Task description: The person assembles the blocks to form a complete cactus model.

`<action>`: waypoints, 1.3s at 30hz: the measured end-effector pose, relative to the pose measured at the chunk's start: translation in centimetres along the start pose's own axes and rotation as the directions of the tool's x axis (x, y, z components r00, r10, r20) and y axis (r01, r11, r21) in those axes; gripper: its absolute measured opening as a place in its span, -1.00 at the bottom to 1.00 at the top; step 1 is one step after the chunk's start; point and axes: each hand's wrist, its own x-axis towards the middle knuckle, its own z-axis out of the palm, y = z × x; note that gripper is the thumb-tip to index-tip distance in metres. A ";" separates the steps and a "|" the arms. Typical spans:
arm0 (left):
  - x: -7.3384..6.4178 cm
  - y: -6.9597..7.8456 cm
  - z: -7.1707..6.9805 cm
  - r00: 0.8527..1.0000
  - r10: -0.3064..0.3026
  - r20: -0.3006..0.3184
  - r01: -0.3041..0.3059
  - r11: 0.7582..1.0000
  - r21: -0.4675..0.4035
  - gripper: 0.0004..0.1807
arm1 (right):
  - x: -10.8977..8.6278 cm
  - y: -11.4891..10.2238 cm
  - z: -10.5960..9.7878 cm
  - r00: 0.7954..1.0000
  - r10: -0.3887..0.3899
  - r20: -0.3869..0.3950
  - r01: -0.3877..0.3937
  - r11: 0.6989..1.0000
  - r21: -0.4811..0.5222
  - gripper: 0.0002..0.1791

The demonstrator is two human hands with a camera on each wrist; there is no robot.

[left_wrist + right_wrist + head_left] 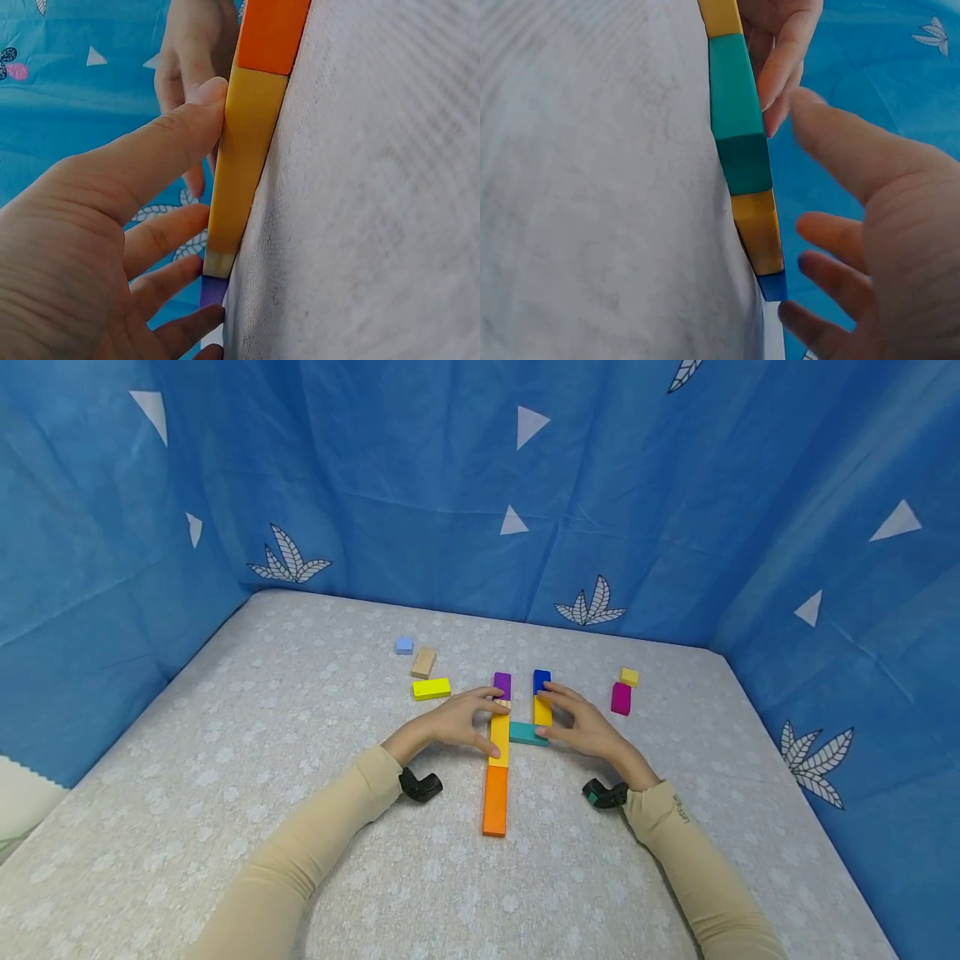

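A straight column of blocks lies in the middle of the table: an orange block (495, 802) nearest me, then an amber block (499, 739), a thin wood-coloured piece and a purple block (502, 685). My left hand (459, 718) lies along it, the thumb touching the amber block and fingers loosely spread near the purple end. A teal block (735, 90) juts rightward from the column. Beyond its right end stand a yellow block (759, 232) and a dark blue block (541, 677) in line. My right hand (585, 725) spreads loosely beside these, gripping nothing.
Left of the column lie a bright yellow block (431, 689), a wooden block (423, 662) and a light blue block (404, 646). To the right are a magenta block (621, 698) and a small yellow block (629, 677). A blue curtain (450, 485) surrounds the table's back and sides.
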 end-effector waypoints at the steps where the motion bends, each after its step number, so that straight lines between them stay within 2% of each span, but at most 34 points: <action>1: 0.0 0.0 0.0 1.000 0.000 -0.001 0.000 1.000 -0.001 -0.20 | 0.0 0.0 -0.2 1.000 -0.004 -0.017 0.005 1.000 0.011 -0.24; 4: 0.0 -0.1 0.0 1.000 -0.001 -0.003 0.001 1.000 -0.010 -0.20 | -0.1 0.1 -1.1 0.995 -0.007 -0.101 0.012 0.999 0.051 -0.28; 6: 0.0 -0.1 0.0 1.000 -0.002 -0.004 0.002 1.000 -0.015 -0.20 | -0.3 0.4 -1.9 0.985 0.008 -0.175 0.005 0.997 0.076 -0.31; 9: 0.0 -0.2 0.1 1.000 0.002 -0.008 -0.002 1.000 -0.012 -0.19 | -0.6 1.4 -3.3 0.957 0.067 -0.282 -0.045 0.995 0.083 -0.32; 11: 0.0 -0.2 0.1 1.000 0.004 -0.011 -0.004 1.000 -0.010 -0.20 | -0.9 2.3 -4.3 0.933 0.134 -0.333 -0.111 0.990 0.087 -0.31; 15: 0.0 -0.2 0.2 1.000 0.004 -0.009 -0.004 1.000 -0.013 -0.20 | -1.8 4.3 -5.9 0.885 0.278 -0.374 -0.247 0.960 0.129 -0.27; 19: 0.0 -0.2 0.2 1.000 0.001 -0.005 -0.001 1.000 -0.017 -0.20 | -2.8 6.1 -7.2 0.852 0.380 -0.360 -0.339 0.925 0.172 -0.25; 21: 0.0 -0.2 0.2 1.000 0.000 -0.006 0.000 1.000 -0.016 -0.20 | -3.1 6.6 -7.4 0.847 0.410 -0.340 -0.370 0.912 0.177 -0.24; 26: 0.0 -0.3 0.1 1.000 -0.006 -0.010 0.006 1.000 -0.014 -0.20 | -3.5 7.6 -7.6 0.851 0.454 -0.263 -0.417 0.889 0.188 -0.20; 31: -0.1 -0.1 0.1 1.000 -0.013 -0.007 0.013 1.000 -0.021 -0.20 | -3.5 8.0 -7.3 0.864 0.462 -0.201 -0.430 0.884 0.182 -0.16; 39: -0.1 -0.1 0.0 1.000 -0.016 -0.003 0.016 1.000 -0.026 -0.20 | -3.3 7.9 -6.9 0.869 0.477 -0.132 -0.458 0.876 0.150 -0.11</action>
